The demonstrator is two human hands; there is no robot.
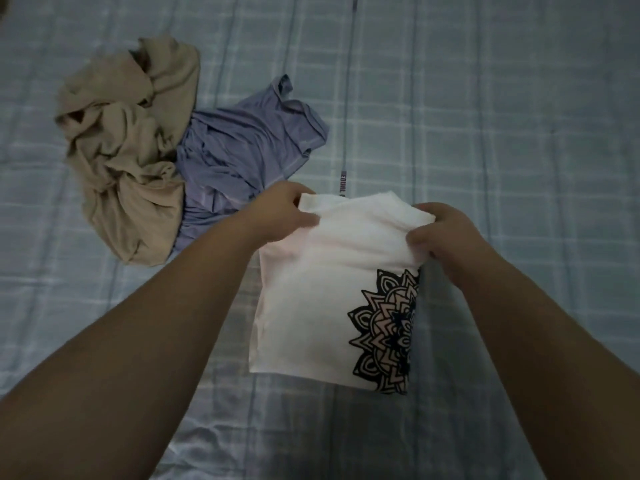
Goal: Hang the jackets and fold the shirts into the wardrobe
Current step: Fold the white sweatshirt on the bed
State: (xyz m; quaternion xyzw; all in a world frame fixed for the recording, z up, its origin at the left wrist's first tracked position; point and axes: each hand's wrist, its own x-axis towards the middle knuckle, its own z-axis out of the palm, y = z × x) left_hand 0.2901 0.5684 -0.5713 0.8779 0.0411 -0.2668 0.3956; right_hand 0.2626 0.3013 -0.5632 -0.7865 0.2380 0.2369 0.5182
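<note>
Both forearms reach out from the camera over a blue checked bedsheet (485, 98). At their ends the left hand (282, 213) and right hand (440, 233) each pinch a far corner of the white shirt (311, 306), which lies half folded below the grip with its black print on the right edge. If one pinch slips or lifts sooner than the other, the layers underneath could slide and the fold come out crooked. Beyond the left hand lie a crumpled purple shirt (249, 147) and a tan garment (128, 150), close enough to catch a swung hem.
</note>
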